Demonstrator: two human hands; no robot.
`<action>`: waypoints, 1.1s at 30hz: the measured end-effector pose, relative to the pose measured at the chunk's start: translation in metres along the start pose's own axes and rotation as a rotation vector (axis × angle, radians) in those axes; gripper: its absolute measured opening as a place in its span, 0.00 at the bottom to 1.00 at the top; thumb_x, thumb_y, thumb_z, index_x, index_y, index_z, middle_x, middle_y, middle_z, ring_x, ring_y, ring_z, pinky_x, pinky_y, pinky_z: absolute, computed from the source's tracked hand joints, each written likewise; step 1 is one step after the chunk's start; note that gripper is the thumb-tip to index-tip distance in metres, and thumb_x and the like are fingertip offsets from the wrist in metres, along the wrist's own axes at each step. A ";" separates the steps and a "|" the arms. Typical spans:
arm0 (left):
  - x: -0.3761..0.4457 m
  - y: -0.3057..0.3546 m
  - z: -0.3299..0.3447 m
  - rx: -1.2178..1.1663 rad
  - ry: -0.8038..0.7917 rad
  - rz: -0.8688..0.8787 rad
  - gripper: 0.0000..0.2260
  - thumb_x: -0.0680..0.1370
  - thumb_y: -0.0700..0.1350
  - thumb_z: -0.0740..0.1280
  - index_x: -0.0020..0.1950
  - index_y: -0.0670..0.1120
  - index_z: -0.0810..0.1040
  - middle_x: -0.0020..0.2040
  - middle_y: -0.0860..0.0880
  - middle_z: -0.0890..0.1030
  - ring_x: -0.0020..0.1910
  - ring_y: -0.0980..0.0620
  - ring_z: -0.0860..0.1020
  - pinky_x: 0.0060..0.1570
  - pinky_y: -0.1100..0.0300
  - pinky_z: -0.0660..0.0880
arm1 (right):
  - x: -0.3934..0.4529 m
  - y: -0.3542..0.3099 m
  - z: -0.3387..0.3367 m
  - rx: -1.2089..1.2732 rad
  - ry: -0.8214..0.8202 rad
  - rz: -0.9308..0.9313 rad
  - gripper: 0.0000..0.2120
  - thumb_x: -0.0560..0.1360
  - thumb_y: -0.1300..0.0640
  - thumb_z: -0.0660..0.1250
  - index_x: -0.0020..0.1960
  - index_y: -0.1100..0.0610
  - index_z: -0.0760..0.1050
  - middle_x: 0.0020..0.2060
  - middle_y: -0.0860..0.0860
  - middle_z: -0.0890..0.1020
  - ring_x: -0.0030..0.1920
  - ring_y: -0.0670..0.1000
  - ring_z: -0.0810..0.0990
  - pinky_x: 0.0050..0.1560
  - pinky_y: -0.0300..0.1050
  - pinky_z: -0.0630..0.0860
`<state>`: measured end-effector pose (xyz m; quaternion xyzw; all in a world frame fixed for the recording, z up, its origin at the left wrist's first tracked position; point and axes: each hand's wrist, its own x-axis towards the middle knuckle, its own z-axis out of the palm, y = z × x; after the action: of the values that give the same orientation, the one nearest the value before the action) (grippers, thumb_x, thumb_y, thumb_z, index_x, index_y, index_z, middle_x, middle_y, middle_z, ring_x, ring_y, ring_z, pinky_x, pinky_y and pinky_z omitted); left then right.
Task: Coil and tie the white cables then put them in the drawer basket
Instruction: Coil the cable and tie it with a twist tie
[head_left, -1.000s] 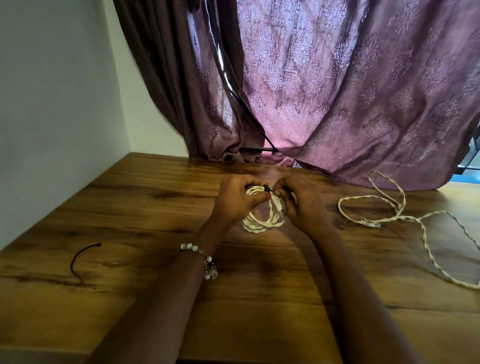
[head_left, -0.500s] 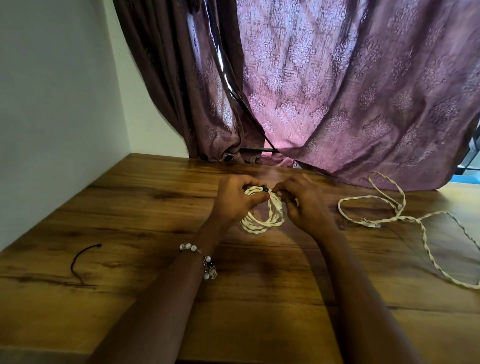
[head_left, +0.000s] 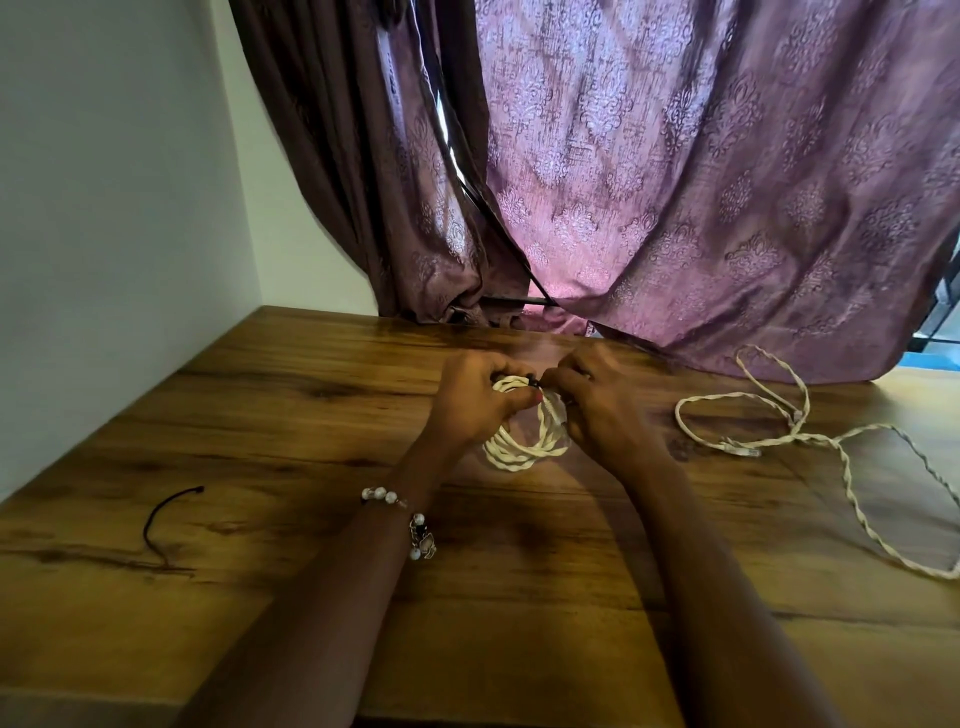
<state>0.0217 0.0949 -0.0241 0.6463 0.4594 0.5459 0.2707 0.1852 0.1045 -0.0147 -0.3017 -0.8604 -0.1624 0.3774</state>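
A coiled white twisted cable (head_left: 524, 447) stands between both hands over the middle of the wooden table (head_left: 311, 415). My left hand (head_left: 475, 400) grips the coil's left side, thumb across its strands. My right hand (head_left: 597, 410) holds the coil's right side and pinches a small black tie (head_left: 534, 383) at the coil's top. A second white cable (head_left: 779, 431) lies loose and uncoiled on the table to the right. No drawer basket is in view.
A spare black tie (head_left: 166, 519) lies on the table at the left. A purple patterned curtain (head_left: 675, 182) hangs down to the table's far edge. A white wall (head_left: 104, 182) borders the table on the left.
My right hand has shifted slightly at the coil's top, fingers working at the black tie. The coil and my left hand have stayed almost in place.
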 end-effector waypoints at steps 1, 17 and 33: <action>0.000 0.001 0.000 0.005 -0.002 0.006 0.09 0.67 0.35 0.76 0.44 0.44 0.83 0.37 0.47 0.83 0.35 0.53 0.80 0.36 0.56 0.78 | 0.000 -0.001 0.001 0.015 0.010 0.007 0.15 0.73 0.60 0.57 0.45 0.66 0.80 0.37 0.60 0.77 0.38 0.60 0.75 0.35 0.50 0.72; -0.003 0.001 -0.001 0.089 0.006 0.094 0.10 0.67 0.38 0.77 0.47 0.40 0.84 0.38 0.49 0.83 0.33 0.61 0.78 0.35 0.65 0.75 | -0.004 0.000 0.002 0.364 0.118 0.369 0.24 0.66 0.76 0.63 0.57 0.59 0.67 0.36 0.42 0.79 0.40 0.40 0.81 0.42 0.36 0.77; -0.003 -0.006 0.006 0.018 0.039 0.079 0.12 0.66 0.37 0.77 0.49 0.41 0.84 0.44 0.43 0.85 0.42 0.46 0.83 0.45 0.51 0.80 | -0.001 0.009 0.008 0.396 0.115 0.386 0.18 0.65 0.80 0.61 0.47 0.61 0.74 0.38 0.41 0.77 0.38 0.39 0.81 0.40 0.34 0.78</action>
<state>0.0259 0.0957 -0.0324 0.6555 0.4438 0.5644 0.2340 0.1869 0.1148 -0.0205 -0.3704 -0.7791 0.0669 0.5013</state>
